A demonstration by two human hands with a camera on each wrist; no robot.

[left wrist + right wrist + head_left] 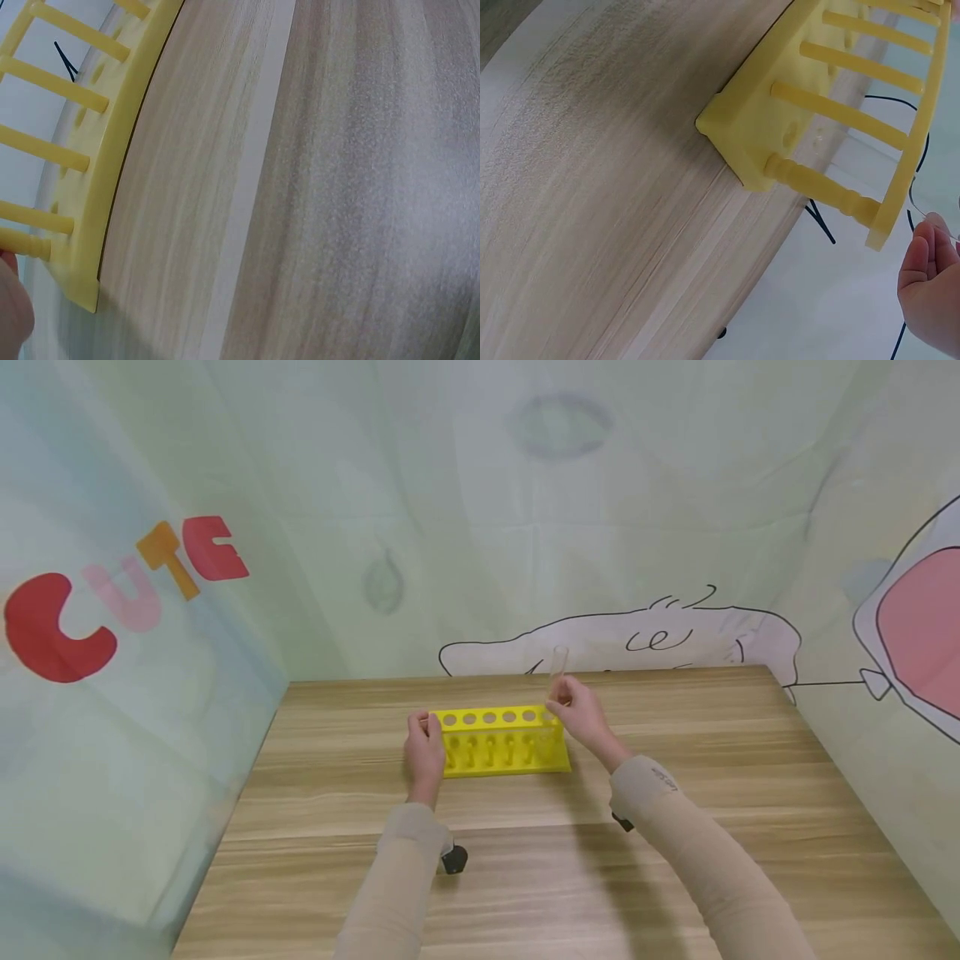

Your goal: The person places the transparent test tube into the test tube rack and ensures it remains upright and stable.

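A yellow test tube rack (480,770) stands on the wooden table, with a row of round holes along its top bar and pegs below. My left hand (425,750) grips the rack's left end; only part of that hand (13,307) shows in the left wrist view, by the end post. With thumb and fingers my right hand (583,714) pinches a clear test tube (559,662) over the rack's right end. The tube stands nearly upright, slightly tilted, its lower part overlapping the rightmost hole. In the right wrist view the right hand (932,281) is beside the top bar.
The wooden table (315,860) reaches back to a printed cloth backdrop (465,485), which also hangs at the left and right sides. A dark wrist device (453,859) sits at the left sleeve's cuff, and another (622,821) shows under the right sleeve.
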